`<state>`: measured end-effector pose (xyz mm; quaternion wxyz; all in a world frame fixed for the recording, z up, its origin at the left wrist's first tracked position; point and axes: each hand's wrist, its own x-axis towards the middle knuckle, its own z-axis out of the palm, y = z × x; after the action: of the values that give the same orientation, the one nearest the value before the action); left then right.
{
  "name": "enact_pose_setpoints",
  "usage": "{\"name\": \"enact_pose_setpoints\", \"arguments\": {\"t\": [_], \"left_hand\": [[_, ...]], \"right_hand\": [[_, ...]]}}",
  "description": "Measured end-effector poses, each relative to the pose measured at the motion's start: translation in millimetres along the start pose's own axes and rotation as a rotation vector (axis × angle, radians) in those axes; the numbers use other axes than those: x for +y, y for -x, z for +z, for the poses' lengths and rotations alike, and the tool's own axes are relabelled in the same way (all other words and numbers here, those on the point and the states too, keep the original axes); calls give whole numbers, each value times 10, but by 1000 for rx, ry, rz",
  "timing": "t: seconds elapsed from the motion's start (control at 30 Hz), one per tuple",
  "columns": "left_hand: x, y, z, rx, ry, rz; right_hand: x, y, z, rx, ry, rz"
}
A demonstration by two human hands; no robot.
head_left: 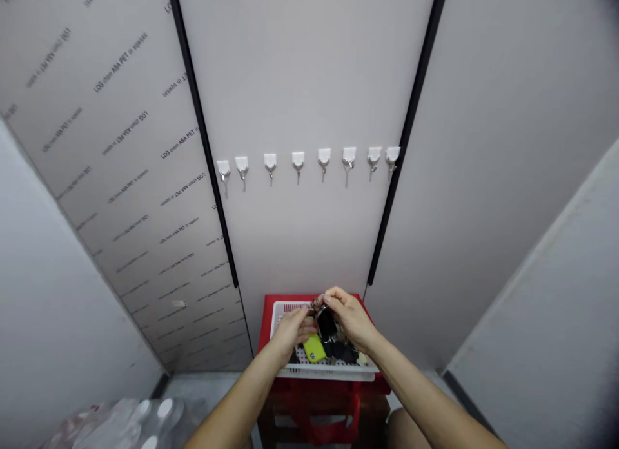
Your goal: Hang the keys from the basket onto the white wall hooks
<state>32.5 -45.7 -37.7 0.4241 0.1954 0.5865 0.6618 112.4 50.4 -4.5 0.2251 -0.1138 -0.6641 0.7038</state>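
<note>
Both hands are over a white perforated plastic basket [333, 371]. My right hand [352, 317] pinches a metal key ring between thumb and fingertips, and a black key fob [327, 323] hangs below it. My left hand [290, 329] meets the ring from the other side, thumb and index finger closed on it; the exact grip is small and partly hidden. Beneath the left fingers lies a yellow-green key fob [314, 349] with a round emblem. Several dark keys or fobs [342, 351] lie in the basket at its right, partly covered by my right hand.
The basket stands on a red cover [267, 320] over a dark stool. On the pale panel ahead, several white adhesive hooks [298, 160] form a row between two black vertical strips [206, 136]. Plastic-wrapped bottles [145, 423] stand at lower left. Walls rise close on both sides.
</note>
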Motion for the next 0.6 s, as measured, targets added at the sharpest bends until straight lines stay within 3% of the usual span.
{"name": "enact_pose_setpoints", "arguments": {"t": [0.1,0.23,0.43,0.6], "left_hand": [[101,16,26,-41,238,50],[274,18,-17,111,447,218],[634,40,-187,196,451,379],[996,90,-275,234,356,495]], "right_hand": [[-70,0,94,-33,-184,38],[-45,36,199,-73,-259,53],[-9,-60,364,-89,-83,97],[-230,-366,697,-147,-18,4]]}}
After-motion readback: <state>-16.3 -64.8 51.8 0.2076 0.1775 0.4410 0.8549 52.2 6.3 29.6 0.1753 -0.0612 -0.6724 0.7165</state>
